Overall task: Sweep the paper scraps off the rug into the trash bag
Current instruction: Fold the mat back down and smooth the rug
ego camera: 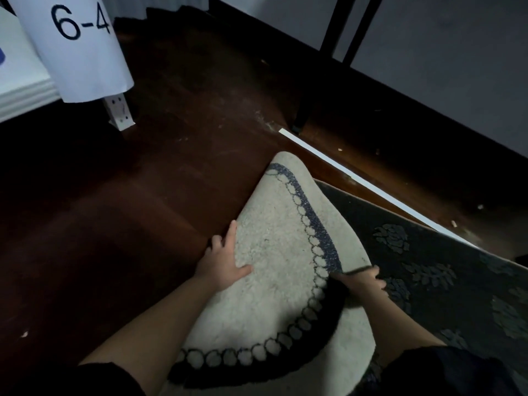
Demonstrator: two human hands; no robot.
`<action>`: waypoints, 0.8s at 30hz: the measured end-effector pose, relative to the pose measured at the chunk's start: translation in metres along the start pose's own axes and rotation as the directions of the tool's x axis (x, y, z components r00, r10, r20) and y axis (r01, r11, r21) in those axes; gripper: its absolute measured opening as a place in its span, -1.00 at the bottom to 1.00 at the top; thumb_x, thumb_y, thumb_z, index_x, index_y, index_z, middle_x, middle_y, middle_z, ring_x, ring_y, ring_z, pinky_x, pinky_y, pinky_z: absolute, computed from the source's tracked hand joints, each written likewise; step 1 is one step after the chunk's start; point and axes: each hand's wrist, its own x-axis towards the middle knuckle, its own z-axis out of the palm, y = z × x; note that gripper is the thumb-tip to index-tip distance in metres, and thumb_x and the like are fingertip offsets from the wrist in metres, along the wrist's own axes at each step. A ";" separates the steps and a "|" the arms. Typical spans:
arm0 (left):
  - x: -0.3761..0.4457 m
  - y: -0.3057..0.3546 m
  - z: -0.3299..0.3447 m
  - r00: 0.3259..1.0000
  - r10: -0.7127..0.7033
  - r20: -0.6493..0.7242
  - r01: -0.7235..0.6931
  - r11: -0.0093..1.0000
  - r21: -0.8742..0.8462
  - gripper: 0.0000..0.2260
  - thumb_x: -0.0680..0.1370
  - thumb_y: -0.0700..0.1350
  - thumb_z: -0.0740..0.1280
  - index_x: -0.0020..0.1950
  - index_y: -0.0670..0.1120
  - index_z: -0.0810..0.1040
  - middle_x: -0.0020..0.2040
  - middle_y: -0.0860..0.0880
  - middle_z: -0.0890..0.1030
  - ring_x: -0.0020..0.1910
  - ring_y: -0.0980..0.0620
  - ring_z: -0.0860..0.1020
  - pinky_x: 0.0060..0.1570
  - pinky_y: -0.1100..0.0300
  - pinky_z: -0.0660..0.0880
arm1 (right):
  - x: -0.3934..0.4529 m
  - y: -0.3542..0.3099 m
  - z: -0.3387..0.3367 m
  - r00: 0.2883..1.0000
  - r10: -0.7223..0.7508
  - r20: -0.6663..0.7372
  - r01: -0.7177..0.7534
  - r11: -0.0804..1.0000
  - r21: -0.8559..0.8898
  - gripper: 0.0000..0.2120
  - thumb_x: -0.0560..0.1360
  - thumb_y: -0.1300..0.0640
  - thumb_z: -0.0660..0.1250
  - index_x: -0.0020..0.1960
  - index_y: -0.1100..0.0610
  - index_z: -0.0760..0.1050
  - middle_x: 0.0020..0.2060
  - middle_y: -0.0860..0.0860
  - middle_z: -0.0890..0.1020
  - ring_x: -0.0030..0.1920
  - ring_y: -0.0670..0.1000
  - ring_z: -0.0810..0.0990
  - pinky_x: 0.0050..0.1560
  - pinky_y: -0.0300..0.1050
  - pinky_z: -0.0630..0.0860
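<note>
A cream shaggy rug (274,252) with a dark ring pattern lies folded over itself on the dark wooden floor. My left hand (223,258) holds its left edge, thumb on top and fingers round the fold. My right hand (364,281) grips the rug's right edge at the dark ring. A few pale paper scraps lie on the floor: one at the lower left (24,334), others at the right (453,223). No trash bag is in view.
A dark patterned mat (428,267) lies under the rug to the right. A white strip (357,178) runs along the floor beyond it. White furniture with a sheet marked 6-4 (80,47) stands at the upper left. Black table legs (337,38) rise at the back.
</note>
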 end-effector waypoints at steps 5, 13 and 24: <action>-0.002 0.002 0.007 0.994 0.002 -0.114 0.019 0.982 0.189 -0.05 0.45 0.27 0.34 0.56 0.11 -0.28 0.50 -0.09 0.08 0.39 -0.14 0.27 0.26 -0.02 0.38 | 0.002 0.010 -0.009 0.994 0.006 -0.112 -0.010 0.999 -0.037 -0.05 0.28 -0.23 0.54 0.42 0.22 0.19 0.37 0.22 0.33 0.37 0.24 0.31 0.32 0.12 0.30; 0.000 0.013 -0.009 0.994 0.106 0.025 -0.108 0.984 0.139 -0.16 0.50 0.15 0.32 0.53 0.27 -0.25 0.57 -0.02 -0.22 0.47 -0.18 0.18 0.36 -0.07 0.31 | -0.013 -0.013 -0.024 0.932 -0.317 0.173 0.269 0.929 0.253 -0.69 0.53 0.18 0.32 0.19 0.34 0.49 0.06 0.23 0.61 -0.08 0.13 0.58 -0.18 -0.17 0.52; 0.003 0.040 -0.050 0.993 -0.067 0.093 0.062 0.996 0.056 -0.32 0.55 0.33 0.11 0.57 0.23 -0.12 0.58 -0.04 -0.20 0.54 -0.22 -0.07 0.48 -0.09 0.05 | -0.084 -0.061 -0.063 0.808 -0.482 0.339 0.175 0.746 0.643 -0.87 0.50 0.18 0.22 -0.16 0.16 0.52 -0.16 0.20 0.53 -0.13 0.15 0.52 -0.11 -0.07 0.42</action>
